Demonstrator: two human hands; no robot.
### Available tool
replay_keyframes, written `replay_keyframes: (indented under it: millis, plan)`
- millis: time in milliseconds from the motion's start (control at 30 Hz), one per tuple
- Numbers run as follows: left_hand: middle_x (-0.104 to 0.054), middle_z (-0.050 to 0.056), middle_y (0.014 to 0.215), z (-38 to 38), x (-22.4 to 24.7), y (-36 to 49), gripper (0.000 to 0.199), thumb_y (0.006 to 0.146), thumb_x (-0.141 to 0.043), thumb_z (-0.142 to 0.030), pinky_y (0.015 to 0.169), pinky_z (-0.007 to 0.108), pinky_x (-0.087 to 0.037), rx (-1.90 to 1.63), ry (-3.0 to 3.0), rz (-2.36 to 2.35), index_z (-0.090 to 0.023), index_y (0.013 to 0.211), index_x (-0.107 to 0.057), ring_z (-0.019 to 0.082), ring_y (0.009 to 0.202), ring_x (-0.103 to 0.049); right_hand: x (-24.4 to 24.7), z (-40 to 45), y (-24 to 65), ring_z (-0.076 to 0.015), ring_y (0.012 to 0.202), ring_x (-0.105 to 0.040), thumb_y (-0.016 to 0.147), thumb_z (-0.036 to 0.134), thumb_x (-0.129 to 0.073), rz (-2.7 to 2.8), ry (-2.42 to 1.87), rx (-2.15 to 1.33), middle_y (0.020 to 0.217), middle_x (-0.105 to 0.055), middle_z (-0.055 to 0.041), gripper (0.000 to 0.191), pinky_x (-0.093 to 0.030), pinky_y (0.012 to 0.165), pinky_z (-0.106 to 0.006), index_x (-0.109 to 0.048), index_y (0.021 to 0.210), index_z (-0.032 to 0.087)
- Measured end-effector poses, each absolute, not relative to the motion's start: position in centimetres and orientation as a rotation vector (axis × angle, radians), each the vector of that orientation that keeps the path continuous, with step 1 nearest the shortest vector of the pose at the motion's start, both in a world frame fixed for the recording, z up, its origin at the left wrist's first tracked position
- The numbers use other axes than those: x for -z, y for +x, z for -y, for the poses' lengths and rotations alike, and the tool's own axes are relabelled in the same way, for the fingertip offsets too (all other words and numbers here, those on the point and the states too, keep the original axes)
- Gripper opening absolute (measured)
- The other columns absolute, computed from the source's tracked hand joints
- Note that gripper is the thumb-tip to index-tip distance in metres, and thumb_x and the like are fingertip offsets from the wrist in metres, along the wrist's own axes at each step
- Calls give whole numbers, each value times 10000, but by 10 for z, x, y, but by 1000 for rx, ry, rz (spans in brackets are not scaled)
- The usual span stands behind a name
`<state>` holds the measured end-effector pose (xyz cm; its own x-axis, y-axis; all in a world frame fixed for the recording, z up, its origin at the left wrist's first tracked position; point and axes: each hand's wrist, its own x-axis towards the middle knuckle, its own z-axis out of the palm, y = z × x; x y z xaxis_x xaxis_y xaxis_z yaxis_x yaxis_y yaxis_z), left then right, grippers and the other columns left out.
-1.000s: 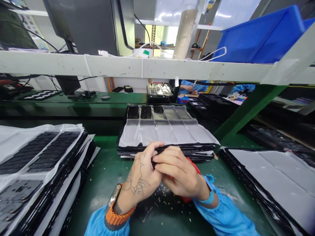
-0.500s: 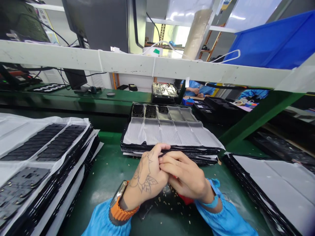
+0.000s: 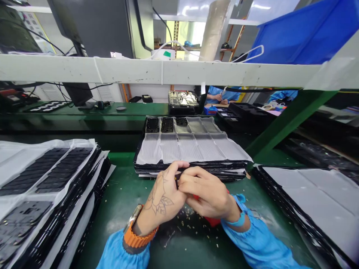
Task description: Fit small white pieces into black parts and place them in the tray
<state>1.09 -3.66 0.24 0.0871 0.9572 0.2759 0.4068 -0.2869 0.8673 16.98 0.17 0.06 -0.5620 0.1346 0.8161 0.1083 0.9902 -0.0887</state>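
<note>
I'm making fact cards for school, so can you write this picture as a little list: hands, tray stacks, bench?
Left hand: holds a small, mostly hidden dark piece
Right hand: touches the dark piece
Left tray stack: dark parts in rows on top
Middle tray stack: black parts in three back compartments
Right tray stack: white sheet on top
Bench: green, tiny pale bits scattered

1 camera is worn on the head. It looks forward and down, close above the counter (image 3: 120, 203), toward its far edge.
</note>
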Motion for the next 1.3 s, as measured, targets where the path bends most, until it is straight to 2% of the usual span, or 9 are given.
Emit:
replay_keyframes:
  millis: [67,167,300,433,567,667,867,1033,1300]
  plan:
    - [-766,58,1155,36,-4,9,469,777,-609,-89,928,401,-535,-1194,1762,-1338,-217,1228,-633,254,1030,-722,1,-5,174,-193,903,-684,875,10,-588,2141,-147,-97,896,-724,-54,252,-640,847,-371,-662,1050,175]
    - [-773,19,972,37,-9,2,342,872,-603,-158,803,322,-534,-1256,1777,-1312,-222,1207,-633,194,854,-719,1,-10,184,-206,959,-707,891,65,-663,1999,-200,-227,1014,-711,-72,287,-630,847,-372,-673,1146,194]
    - [-671,-51,703,39,-16,-8,284,918,-603,-219,594,255,-437,-1290,1801,-1338,-240,1197,-646,133,587,-570,-3,-14,193,-145,773,-641,931,22,-595,1756,-480,-276,845,-616,-19,241,-553,694,-293,-732,978,215]
    - [-607,-65,623,40,-18,-10,272,912,-620,-245,563,250,-402,-1319,1827,-1344,-229,1180,-657,126,537,-508,-5,-14,192,-137,757,-617,948,65,-580,1751,-521,-387,862,-610,-32,209,-528,665,-279,-728,871,191]
    - [-659,-41,685,40,-17,-7,275,919,-628,-261,567,247,-422,-1322,1842,-1293,-220,1190,-654,129,563,-552,3,-14,187,-89,636,-589,974,136,-582,1696,-503,-698,894,-656,-23,111,-507,592,-230,-683,974,183]
    - [-730,-20,785,39,-13,-4,270,936,-629,-267,615,245,-468,-1314,1839,-1225,-226,1202,-643,136,632,-624,7,-17,184,-122,735,-631,938,239,-662,1676,-535,-928,864,-678,-31,133,-535,669,-244,-675,1049,166]
    - [-749,-4,780,35,-7,0,181,956,-615,-259,648,250,-494,-1295,1851,-1166,-206,1127,-643,158,704,-701,8,-23,179,-89,564,-557,873,308,-722,1638,-529,-1418,643,-615,26,182,-457,553,-206,-638,843,150]
    - [-776,10,839,34,-6,3,148,968,-605,-248,689,250,-518,-1317,1853,-1105,-210,1109,-630,161,746,-730,10,-24,177,-85,490,-547,854,348,-720,1576,-578,-1460,583,-611,26,224,-423,499,-199,-653,784,146]
    - [-670,-48,697,35,-4,5,115,978,-599,-259,576,227,-437,-1322,1795,-1063,-224,1082,-635,98,543,-566,10,-22,176,-78,432,-492,842,395,-712,1559,-622,-1394,521,-548,40,300,-364,445,-184,-587,702,162]
